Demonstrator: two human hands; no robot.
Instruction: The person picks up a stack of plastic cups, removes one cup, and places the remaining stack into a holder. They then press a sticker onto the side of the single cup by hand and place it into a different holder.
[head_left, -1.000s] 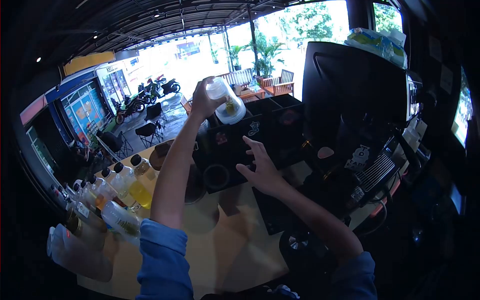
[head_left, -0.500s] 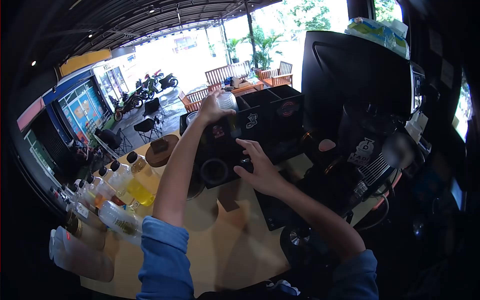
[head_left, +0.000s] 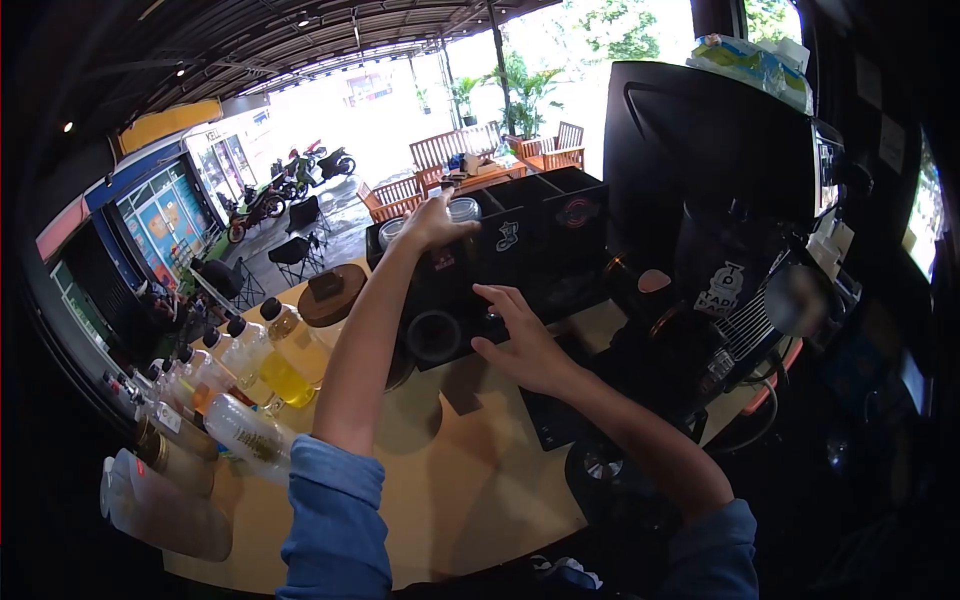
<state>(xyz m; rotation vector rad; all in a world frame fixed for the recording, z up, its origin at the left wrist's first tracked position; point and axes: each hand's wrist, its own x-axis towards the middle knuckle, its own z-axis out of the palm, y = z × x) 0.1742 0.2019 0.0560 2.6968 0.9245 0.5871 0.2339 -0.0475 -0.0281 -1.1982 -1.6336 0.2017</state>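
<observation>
My left hand [head_left: 437, 222] reaches over a black compartment box [head_left: 560, 230] with stickers on its front. Its thumb and fingers curve around the rim of a clear plastic cup [head_left: 465, 209], which sits low in one compartment; whether more cups are stacked beneath is hidden. Another clear round rim [head_left: 391, 231] shows in the compartment to the left, partly behind the wrist. Lower and to the right, my right hand [head_left: 525, 345] is held in front of the box, fingers spread and holding nothing.
Several bottles of coloured liquid [head_left: 285, 380] line the left of the wooden counter [head_left: 400, 520]. A round wooden board [head_left: 335, 295] lies behind them. At right stand a large black machine [head_left: 710, 130] and a grinder-like black unit [head_left: 725, 265]. A dark mat [head_left: 550, 420] lies near my right forearm.
The clear cup in my left hand has gone down into the box compartment, and the hand has lowered slightly with it. My right hand has barely moved.
</observation>
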